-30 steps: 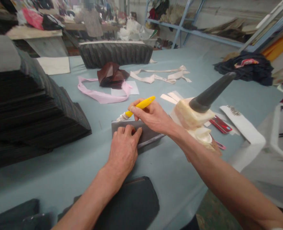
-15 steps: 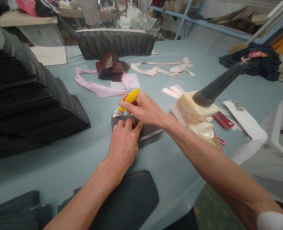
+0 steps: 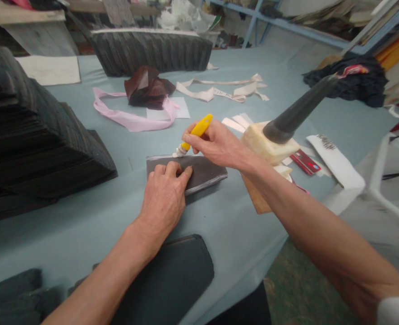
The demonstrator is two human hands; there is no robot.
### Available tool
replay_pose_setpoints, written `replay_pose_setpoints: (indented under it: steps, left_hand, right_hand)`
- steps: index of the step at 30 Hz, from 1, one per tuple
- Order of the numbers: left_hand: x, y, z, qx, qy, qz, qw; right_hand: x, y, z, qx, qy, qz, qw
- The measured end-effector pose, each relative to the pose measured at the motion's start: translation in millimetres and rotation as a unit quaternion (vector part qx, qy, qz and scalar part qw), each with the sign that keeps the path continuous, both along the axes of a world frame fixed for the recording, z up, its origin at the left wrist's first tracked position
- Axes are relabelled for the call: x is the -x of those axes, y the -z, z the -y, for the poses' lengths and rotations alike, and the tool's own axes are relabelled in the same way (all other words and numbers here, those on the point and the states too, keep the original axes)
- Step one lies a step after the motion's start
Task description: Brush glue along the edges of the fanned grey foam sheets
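My left hand (image 3: pixel 165 192) presses down on a dark grey rectangular piece (image 3: pixel 206 174), its fingertips bent on the surface and its thumb apart. Pale, whitish lines run along that piece's long edges. In my right hand (image 3: pixel 216 142) is a brush (image 3: pixel 199 128) with a yellow handle, pinched between thumb and fingers. The brush's white-coated bristles touch the far edge of the piece, just beyond my left fingers. A rounded dark panel (image 3: pixel 172 275) lies nearer to me, partly under my left forearm.
Tall stacks of dark pieces (image 3: pixel 33 135) rise on the left, with another row (image 3: pixel 152 52) behind. A pink strip (image 3: pixel 118 118) and brown crumpled material (image 3: pixel 147 88) lie beyond my hands. On the right, a dark handle (image 3: pixel 299 110) sticks up from a cream block (image 3: pixel 268 142) beside a red box (image 3: pixel 305 161).
The brush has moved right along the far edge of the grey piece, away from its left corner. My left hand stays on the piece. The whole view has shifted slightly.
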State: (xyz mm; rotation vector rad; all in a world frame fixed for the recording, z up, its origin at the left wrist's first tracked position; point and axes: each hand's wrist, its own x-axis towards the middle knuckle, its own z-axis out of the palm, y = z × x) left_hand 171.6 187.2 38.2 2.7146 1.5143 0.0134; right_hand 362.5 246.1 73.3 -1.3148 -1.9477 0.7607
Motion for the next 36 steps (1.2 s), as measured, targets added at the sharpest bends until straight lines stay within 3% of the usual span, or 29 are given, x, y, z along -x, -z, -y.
replay_pose_setpoints:
  steps: [20,27,32,36]
  left_hand:
    - [10,9.7,-9,-0.029,0.034,0.007,0.999]
    - [17,14.1,-20,-0.018,0.062,0.038,0.997]
    - [20,6.6,-30,0.013,0.100,0.032,0.994]
    - [24,-1.0,-36,0.051,0.112,0.016,0.992]
  right_hand:
    - [-70,5.8,32,-0.006,0.040,-0.029,0.999]
    - [-87,6.0,49,-0.017,0.092,0.004,0.996]
    - [-91,-2.5,72,-0.045,0.156,0.060,0.985]
    - [-93,-7.3,97,-0.047,0.191,0.038,0.980]
